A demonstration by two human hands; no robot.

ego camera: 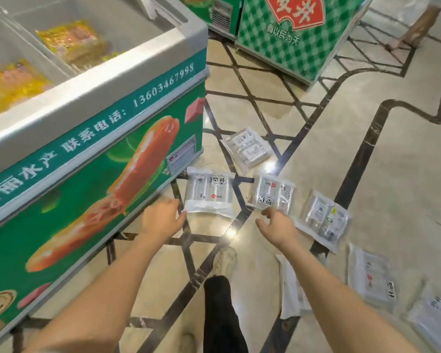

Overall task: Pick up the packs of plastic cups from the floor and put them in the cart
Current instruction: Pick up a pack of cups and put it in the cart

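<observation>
Beside the green freezer (92, 154), packs of plastic cups (209, 193) lie scattered on the floor (392, 149); the left hand (161, 217) and right hand (278, 224) hover above them, grips released, holding nothing.

A shop floor, green branded chest freezer (92, 128) at nine o'clock holding yellow frozen food packets (71, 43), a second checkered-green freezer cabinet (290, 39) at one o'clock, polished patterned marble tiles (392, 161) underfoot

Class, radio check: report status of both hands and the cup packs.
Left hand, right hand: open, empty, reaching down. Clear plastic cup packs all on tiled floor, none lifted. Green chest freezer beside left hand; cart unseen.
</observation>
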